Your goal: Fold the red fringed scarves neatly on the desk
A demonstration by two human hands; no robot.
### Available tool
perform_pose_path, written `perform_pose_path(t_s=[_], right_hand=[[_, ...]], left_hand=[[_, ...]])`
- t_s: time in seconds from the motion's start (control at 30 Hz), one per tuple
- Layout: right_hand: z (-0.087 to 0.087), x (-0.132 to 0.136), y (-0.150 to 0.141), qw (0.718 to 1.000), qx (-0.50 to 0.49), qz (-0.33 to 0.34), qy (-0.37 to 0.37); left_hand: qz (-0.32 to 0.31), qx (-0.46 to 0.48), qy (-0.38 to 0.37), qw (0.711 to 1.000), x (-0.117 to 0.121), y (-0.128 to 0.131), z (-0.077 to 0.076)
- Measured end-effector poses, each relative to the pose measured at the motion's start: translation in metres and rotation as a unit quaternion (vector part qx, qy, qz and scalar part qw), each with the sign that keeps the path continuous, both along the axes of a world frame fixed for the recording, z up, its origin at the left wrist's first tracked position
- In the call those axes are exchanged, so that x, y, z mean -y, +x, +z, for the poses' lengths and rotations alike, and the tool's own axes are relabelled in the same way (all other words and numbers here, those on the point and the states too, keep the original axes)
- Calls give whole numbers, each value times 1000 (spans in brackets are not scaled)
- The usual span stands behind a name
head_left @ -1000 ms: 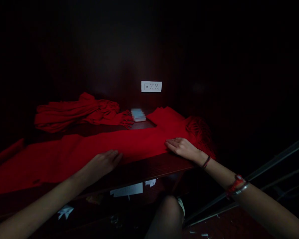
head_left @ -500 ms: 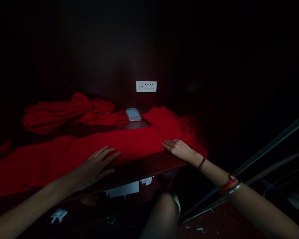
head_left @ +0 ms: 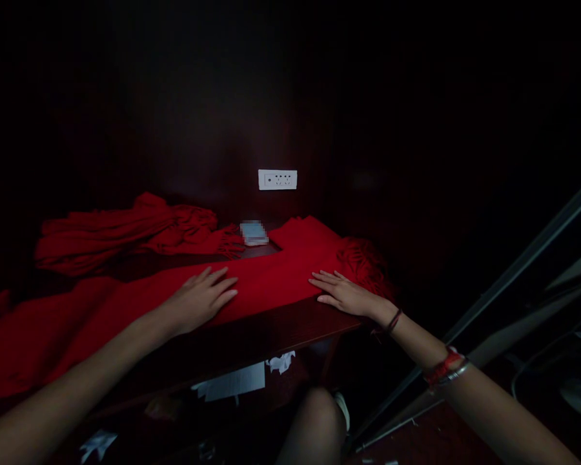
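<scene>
A long red scarf [head_left: 126, 303] lies spread flat across a dark wooden table [head_left: 271, 329]. My left hand [head_left: 201, 298] rests palm down on it near the middle, fingers stretched out. My right hand [head_left: 341, 294] lies flat on the scarf's right part, fingers spread, beside its fringed end [head_left: 363, 261] at the table's right edge. Neither hand holds anything.
A second red scarf [head_left: 126, 229] lies bunched at the back left. A small pale object [head_left: 253, 233] sits at the back, below a white wall socket [head_left: 277, 179]. Paper scraps [head_left: 232, 382] lie under the table. My knee [head_left: 314, 423] shows below. Metal rails [head_left: 513, 284] slant at right.
My left hand slid forward from the table's front edge onto the scarf. My right hand shifted slightly left and its fingers spread. The view moved a little.
</scene>
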State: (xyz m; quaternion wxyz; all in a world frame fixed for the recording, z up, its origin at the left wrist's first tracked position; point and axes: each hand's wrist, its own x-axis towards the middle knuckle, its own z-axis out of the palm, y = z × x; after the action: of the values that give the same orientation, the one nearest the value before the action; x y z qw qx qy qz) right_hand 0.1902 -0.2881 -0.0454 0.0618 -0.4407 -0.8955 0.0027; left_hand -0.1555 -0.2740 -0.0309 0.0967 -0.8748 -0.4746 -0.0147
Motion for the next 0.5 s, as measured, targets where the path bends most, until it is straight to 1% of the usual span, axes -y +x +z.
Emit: perform_pose_path(t_s=[0.07,0.1,0.17,0.2,0.27,0.37,0.43,0.5], right_hand=[[5,-3,6,1000,-9,-4,8],[7,-5,11,1000,-13,-12,15],[10,-10,25,998,-18,-50,33],[11,-13,33,996,-18,-82,43],[13,-20,48,985,-13,-162,59],[19,-33,62,961,4,-270,65],[26,-42,63,945,36,-321,45],[33,-47,58,930,76,-359,14]], left_hand=[[-45,36,-32,998,-11,49,6],[-67,53,-38,996,-18,70,6],[-102,79,-43,991,-32,101,0],[-105,88,-50,989,-40,111,-5],[-91,90,-76,989,-53,121,-18],[-73,81,-101,989,-66,118,-35],[-72,81,-95,990,-69,112,-41],[-66,82,-89,990,-68,108,-41]])
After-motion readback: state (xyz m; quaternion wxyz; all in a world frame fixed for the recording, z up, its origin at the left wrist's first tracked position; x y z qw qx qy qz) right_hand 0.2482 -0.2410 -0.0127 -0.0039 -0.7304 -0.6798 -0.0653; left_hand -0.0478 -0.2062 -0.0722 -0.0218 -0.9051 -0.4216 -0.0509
